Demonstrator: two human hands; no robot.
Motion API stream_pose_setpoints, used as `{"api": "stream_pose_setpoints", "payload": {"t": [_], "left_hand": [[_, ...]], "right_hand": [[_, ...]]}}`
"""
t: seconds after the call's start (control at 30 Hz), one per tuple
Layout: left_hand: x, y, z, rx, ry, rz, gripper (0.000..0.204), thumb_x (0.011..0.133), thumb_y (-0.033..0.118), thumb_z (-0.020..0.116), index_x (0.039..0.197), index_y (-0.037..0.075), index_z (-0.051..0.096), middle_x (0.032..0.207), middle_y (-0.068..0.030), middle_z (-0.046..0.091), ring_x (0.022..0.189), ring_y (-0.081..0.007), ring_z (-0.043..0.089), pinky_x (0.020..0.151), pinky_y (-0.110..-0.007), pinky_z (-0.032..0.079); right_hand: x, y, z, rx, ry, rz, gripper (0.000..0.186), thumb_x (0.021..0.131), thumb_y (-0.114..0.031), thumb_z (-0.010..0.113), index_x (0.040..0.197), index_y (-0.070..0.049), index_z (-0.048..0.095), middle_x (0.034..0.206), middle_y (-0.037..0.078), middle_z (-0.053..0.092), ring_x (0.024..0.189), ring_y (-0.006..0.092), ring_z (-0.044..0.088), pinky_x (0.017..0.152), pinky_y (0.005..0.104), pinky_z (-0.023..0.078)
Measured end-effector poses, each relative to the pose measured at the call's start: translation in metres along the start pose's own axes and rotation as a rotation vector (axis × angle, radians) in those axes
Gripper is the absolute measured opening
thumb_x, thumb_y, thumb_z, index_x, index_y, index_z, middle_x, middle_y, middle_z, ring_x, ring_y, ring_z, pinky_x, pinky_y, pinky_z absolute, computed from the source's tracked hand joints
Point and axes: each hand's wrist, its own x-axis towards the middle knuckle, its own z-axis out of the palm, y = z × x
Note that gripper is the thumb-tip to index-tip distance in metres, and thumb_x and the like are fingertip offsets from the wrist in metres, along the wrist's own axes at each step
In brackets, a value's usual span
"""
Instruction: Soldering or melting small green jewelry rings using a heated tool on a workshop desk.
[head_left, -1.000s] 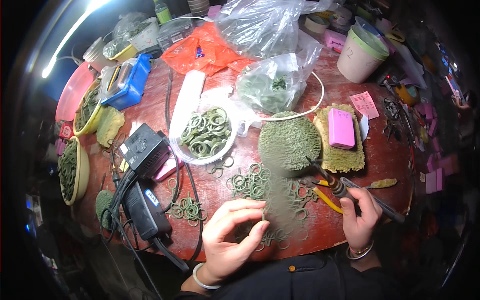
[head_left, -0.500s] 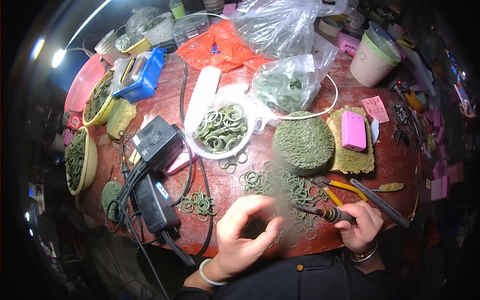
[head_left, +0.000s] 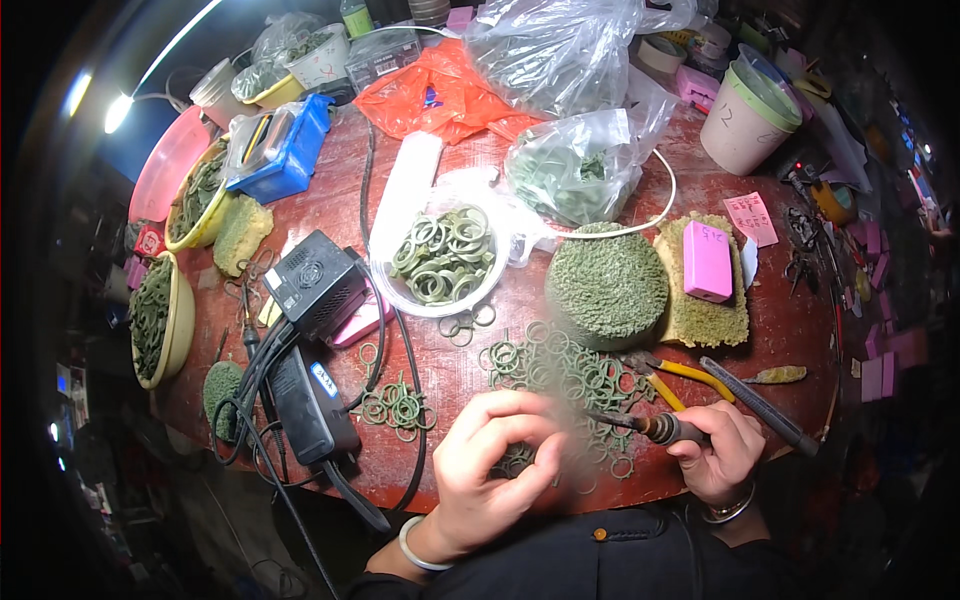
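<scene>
My left hand (head_left: 485, 470) is curled in a pinch at the table's front; whatever its fingertips hold is hidden by a grey, blurry haze. My right hand (head_left: 720, 455) grips a pen-like heating tool (head_left: 664, 428) with a dark shaft, its tip pointing left into the haze by my left fingertips. Many green rings (head_left: 505, 362) lie loose just beyond both hands, with a smaller cluster (head_left: 395, 405) to the left. Yellow-handled pliers (head_left: 700, 372) and a dark rod (head_left: 760, 405) lie beside my right hand.
A green textured round pad (head_left: 605, 285), pink block (head_left: 707, 255) on a sponge, and bowl of rings (head_left: 440, 270) stand behind. Black boxes (head_left: 310, 285) with cords crowd the left, near bowls (head_left: 165, 330) of green pieces. Bags (head_left: 575, 165) and a bucket (head_left: 750, 120) are at the back.
Since a second ago my right hand has brought the tool's tip down and left to my left fingertips. The whole view has shifted. The last half second shows very little movement.
</scene>
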Motion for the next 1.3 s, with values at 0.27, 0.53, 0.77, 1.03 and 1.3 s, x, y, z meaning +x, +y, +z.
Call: {"api": "stream_pose_setpoints", "payload": {"t": [0.27, 0.53, 0.77, 1.03, 1.3], "left_hand": [[0.0011, -0.0009, 0.0029, 0.148, 0.048, 0.112, 0.017, 0.077, 0.002, 0.081, 0.090, 0.001, 0.071, 0.104, -0.0141, 0.070, 0.093, -0.0261, 0.068, 0.082, -0.035, 0.055], [0.0021, -0.0017, 0.0033, 0.182, 0.044, 0.165, 0.019, 0.075, 0.000, 0.082, 0.090, 0.000, 0.071, 0.101, -0.0146, 0.070, 0.089, -0.0272, 0.069, 0.079, -0.035, 0.056], [0.0028, -0.0012, 0.0035, 0.200, 0.040, 0.175, 0.019, 0.075, -0.001, 0.082, 0.090, 0.000, 0.071, 0.101, -0.0149, 0.070, 0.089, -0.0275, 0.069, 0.078, -0.035, 0.056], [0.0025, -0.0022, 0.0038, 0.213, 0.048, 0.193, 0.019, 0.074, -0.002, 0.082, 0.090, -0.001, 0.071, 0.101, -0.0149, 0.070, 0.088, -0.0275, 0.068, 0.077, -0.035, 0.056], [0.0031, -0.0012, 0.0035, 0.225, 0.047, 0.197, 0.020, 0.074, -0.002, 0.081, 0.090, -0.001, 0.071, 0.101, -0.0148, 0.070, 0.089, -0.0276, 0.068, 0.077, -0.035, 0.056]], "right_hand": [[0.0005, -0.0006, 0.0002, 0.002, 0.002, 0.006, 0.038, 0.090, -0.038, 0.075, 0.096, -0.001, 0.068, 0.074, 0.008, 0.066, 0.060, 0.0238, 0.066, 0.052, 0.0333, 0.050], [0.0011, -0.0017, 0.0000, 0.006, -0.003, 0.013, 0.039, 0.090, -0.039, 0.075, 0.096, -0.001, 0.068, 0.075, 0.009, 0.066, 0.060, 0.0235, 0.065, 0.052, 0.0330, 0.050], [-0.0010, -0.0004, 0.0005, 0.004, 0.000, 0.017, 0.039, 0.090, -0.039, 0.075, 0.096, -0.001, 0.068, 0.075, 0.009, 0.066, 0.060, 0.0232, 0.065, 0.052, 0.0329, 0.050], [-0.0022, 0.0002, 0.0012, -0.006, 0.002, 0.023, 0.039, 0.089, -0.040, 0.075, 0.096, -0.002, 0.068, 0.075, 0.008, 0.066, 0.060, 0.0234, 0.065, 0.053, 0.0330, 0.050], [-0.0020, 0.0003, 0.0011, -0.010, -0.003, 0.015, 0.039, 0.089, -0.040, 0.076, 0.096, -0.002, 0.068, 0.075, 0.008, 0.067, 0.060, 0.0231, 0.065, 0.052, 0.0330, 0.050]]}}
